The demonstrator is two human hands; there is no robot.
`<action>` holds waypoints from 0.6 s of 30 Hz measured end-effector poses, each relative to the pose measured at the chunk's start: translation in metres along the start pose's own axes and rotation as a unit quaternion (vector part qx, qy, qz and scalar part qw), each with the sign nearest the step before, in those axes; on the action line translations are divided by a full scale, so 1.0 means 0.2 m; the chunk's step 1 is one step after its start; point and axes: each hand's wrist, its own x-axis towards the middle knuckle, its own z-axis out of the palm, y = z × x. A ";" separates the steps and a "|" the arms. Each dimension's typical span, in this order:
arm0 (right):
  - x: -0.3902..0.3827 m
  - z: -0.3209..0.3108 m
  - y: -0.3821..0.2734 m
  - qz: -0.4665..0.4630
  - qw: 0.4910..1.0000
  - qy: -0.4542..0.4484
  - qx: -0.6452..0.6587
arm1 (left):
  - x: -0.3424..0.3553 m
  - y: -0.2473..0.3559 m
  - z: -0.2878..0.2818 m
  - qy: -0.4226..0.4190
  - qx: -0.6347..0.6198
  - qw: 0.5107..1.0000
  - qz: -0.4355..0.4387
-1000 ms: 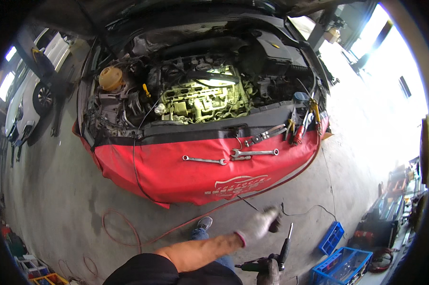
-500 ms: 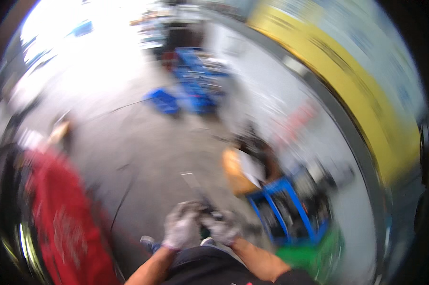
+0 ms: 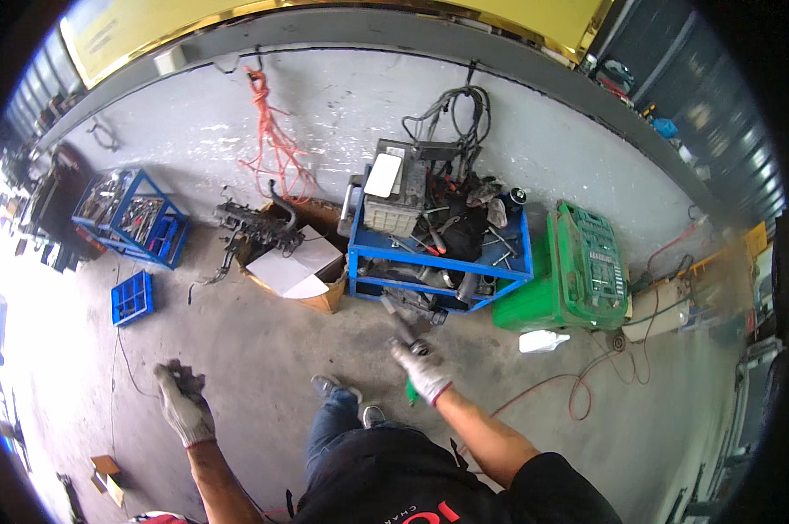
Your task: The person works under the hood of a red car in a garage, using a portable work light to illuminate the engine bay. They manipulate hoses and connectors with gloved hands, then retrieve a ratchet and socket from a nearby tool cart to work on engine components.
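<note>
My right hand (image 3: pixel 424 371), in a pale work glove with a red cuff, is closed round a hand tool. The tool (image 3: pixel 400 324) has a long straight shaft, dark near my hand and grey at the tip, pointing up toward the blue cart. A green part (image 3: pixel 412 390) shows just below my fist, likely its lower end. My left hand (image 3: pixel 185 406), also gloved, is held out to the left over the concrete floor. Its fingers are apart, their ends darkened, and I make out nothing held in them.
Ahead stands a blue cart (image 3: pixel 441 265) with a battery (image 3: pixel 391 206) and tools. To its right is a green bin (image 3: pixel 534 293) with a white jug (image 3: pixel 541 341) nearby. An open cardboard box (image 3: pixel 323 299) stands left. A red hose (image 3: pixel 534 382) crosses the floor.
My view has swung right to face the wall and cart. My hands, together before, have parted: the left is out to the left, while the right keeps the tool.
</note>
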 end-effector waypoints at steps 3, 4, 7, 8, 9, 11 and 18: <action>0.38 -0.24 0.12 -0.052 0.997 0.030 0.045 | -0.04 -0.24 0.11 -0.076 0.024 0.991 -0.103; 0.49 -0.32 0.15 -0.010 0.998 0.053 0.017 | -0.06 -0.31 0.17 -0.104 0.036 0.979 -0.170; 0.74 -0.55 0.25 0.037 0.990 0.132 0.018 | -0.18 -0.57 0.44 -0.178 0.152 0.939 -0.253; 0.81 -0.64 0.29 0.073 0.985 0.159 0.012 | -0.23 -0.64 0.55 -0.211 0.199 0.920 -0.264; 0.87 -0.73 0.34 0.014 0.978 0.208 -0.017 | -0.26 -0.69 0.64 -0.253 0.213 0.905 -0.266; 0.97 -0.95 0.47 0.034 0.964 0.264 0.000 | -0.31 -0.73 0.79 -0.302 0.236 0.889 -0.250; 1.23 -2.05 1.14 0.142 0.862 0.469 -0.127 | -0.20 -0.80 0.91 -0.179 0.365 0.899 -0.162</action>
